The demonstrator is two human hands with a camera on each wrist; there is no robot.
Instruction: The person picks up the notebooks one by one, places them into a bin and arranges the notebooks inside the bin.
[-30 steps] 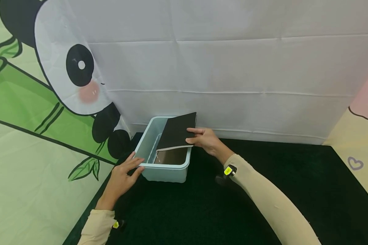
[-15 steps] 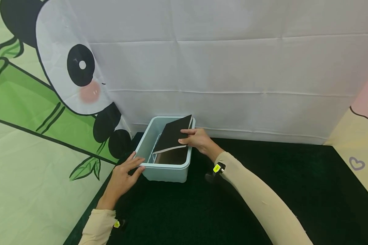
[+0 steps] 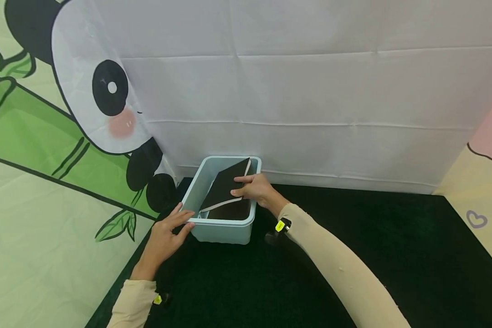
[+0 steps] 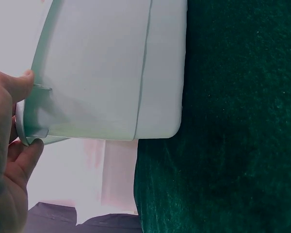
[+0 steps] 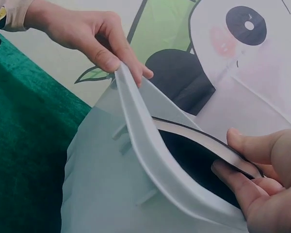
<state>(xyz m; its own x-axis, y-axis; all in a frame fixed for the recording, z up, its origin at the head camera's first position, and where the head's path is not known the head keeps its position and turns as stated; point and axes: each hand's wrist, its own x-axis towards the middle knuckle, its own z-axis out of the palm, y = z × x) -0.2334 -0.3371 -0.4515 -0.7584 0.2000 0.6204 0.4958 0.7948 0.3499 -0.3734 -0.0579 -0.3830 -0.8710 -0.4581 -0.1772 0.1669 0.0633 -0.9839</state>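
A light blue plastic bin [image 3: 221,233] stands on the dark green cloth. My left hand [image 3: 164,239] grips its rim at the near left corner, with the thumb and fingers on either side of the lip in the left wrist view. Between thumb and fingers of my right hand [image 3: 259,190] is the right edge of a black-covered notebook [image 3: 223,184] with white pages. It sits tilted within the bin's opening, its left side lower, and its pages bow in the right wrist view. Under it in the bin shows a dark flat surface [image 3: 231,211], partly hidden by the notebook.
Dark green cloth [image 3: 246,282] covers the table. A pale grey fabric backdrop [image 3: 303,91] rises close behind the bin. On the left hangs a printed panda panel [image 3: 79,105], and a yellow and pink panel [image 3: 471,196] is on the right.
My right hand has moved left and slightly down with the notebook, which has gone from lying over the right rim to deeper inside the bin. My left hand stays on the rim.
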